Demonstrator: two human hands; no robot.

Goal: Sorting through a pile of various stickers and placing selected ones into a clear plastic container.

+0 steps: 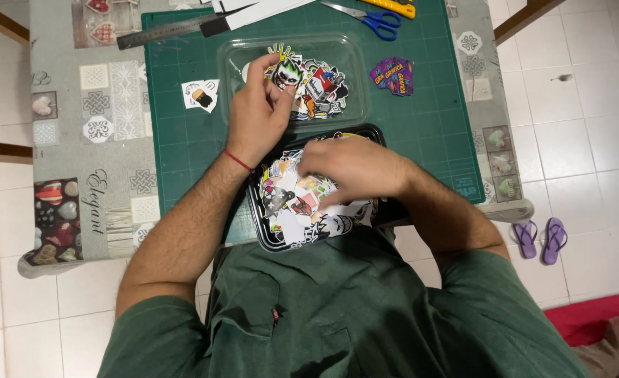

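Observation:
My left hand (259, 112) pinches a sticker of a pale green-haired face (288, 73) over a clear plastic tray (351, 52) that holds several cut-out stickers. A red thread circles that wrist. My right hand (348, 168) lies palm down, fingers spread, on the pile of stickers in a black tray (266, 234) at the near table edge; whether it grips one is hidden. Both trays sit on a green cutting mat (183, 147).
One loose sticker (201, 95) lies left of the clear tray, a purple one (393, 75) to its right. Blue-handled scissors (376, 21), a metal ruler (159, 32) and white paper lie at the mat's far edge. Purple flip-flops (539, 238) rest on the tiled floor.

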